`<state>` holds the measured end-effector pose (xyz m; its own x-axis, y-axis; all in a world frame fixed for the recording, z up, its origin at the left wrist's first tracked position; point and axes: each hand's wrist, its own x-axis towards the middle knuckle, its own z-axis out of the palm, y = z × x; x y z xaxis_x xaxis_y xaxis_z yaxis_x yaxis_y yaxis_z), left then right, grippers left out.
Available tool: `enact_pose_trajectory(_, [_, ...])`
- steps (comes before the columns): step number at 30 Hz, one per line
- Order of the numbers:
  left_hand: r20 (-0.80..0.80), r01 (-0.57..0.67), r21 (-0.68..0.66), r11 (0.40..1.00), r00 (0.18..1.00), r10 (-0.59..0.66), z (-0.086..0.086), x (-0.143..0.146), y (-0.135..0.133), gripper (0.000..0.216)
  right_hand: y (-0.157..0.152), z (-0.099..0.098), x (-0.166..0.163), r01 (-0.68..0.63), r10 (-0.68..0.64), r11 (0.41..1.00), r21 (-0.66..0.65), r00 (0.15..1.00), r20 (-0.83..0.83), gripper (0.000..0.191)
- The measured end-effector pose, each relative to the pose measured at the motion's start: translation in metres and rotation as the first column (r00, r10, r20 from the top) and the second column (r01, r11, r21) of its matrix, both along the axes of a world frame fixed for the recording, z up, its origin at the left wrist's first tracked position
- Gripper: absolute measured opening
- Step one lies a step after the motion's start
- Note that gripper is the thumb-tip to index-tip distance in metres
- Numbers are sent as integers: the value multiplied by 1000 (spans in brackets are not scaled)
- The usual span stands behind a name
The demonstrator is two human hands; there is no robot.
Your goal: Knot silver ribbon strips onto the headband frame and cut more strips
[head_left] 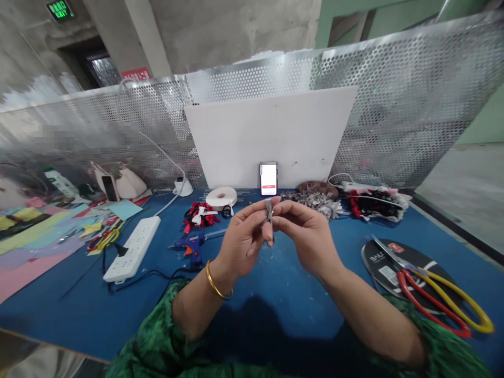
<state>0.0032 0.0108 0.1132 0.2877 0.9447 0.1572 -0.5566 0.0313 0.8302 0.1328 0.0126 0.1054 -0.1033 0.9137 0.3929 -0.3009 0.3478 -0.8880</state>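
A small grey ribbon piece (269, 209), perhaps a bow, is pinched between both hands above the middle of the blue table. My left hand (246, 236), with a gold bangle at the wrist, has its fingers closed on the ribbon. From the other side, the fingertips of my right hand (309, 231) meet on the same ribbon. Fingers cover much of it. Behind my right hand lies a pile of grey ribbon pieces (318, 202). Left of my left hand are a blue glue gun (191, 245) and red, black and white ribbon bows (200, 216).
On the right, scissors with red and yellow handles (425, 283) rest on a black round reel (378, 262). A white ribbon roll (221, 198), a power strip (133, 249) with cables and coloured sheets (43, 236) occupy the left. A phone (268, 178) leans against a white board (271, 131).
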Motion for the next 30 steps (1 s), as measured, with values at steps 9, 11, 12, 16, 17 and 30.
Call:
enact_pose_trajectory(9, [-69,35,-24,999,997,-37,0,-1,-1,34,-1,-3,-1,14,-15,1000,19,999,51,12])
enact_pose_trajectory(11, [-78,12,-27,1000,997,-14,0,0,-1,34,-2,0,2,81,-97,992,94,979,179,10])
enact_pose_trajectory(12, [-88,-12,-29,1000,996,10,1,1,-1,33,-3,2,3,134,-172,978,159,950,261,9])
enact_pose_trajectory(16, [-130,-111,-12,994,986,108,4,6,-2,31,-9,8,8,299,-566,795,528,679,468,11])
enact_pose_trajectory(17, [-135,-126,-1,992,983,124,4,6,-3,29,-10,9,9,302,-633,740,601,616,469,10])
enact_pose_trajectory(30, [-78,-25,-42,999,997,22,1,2,1,30,-2,5,5,-81,84,996,-37,994,75,7])
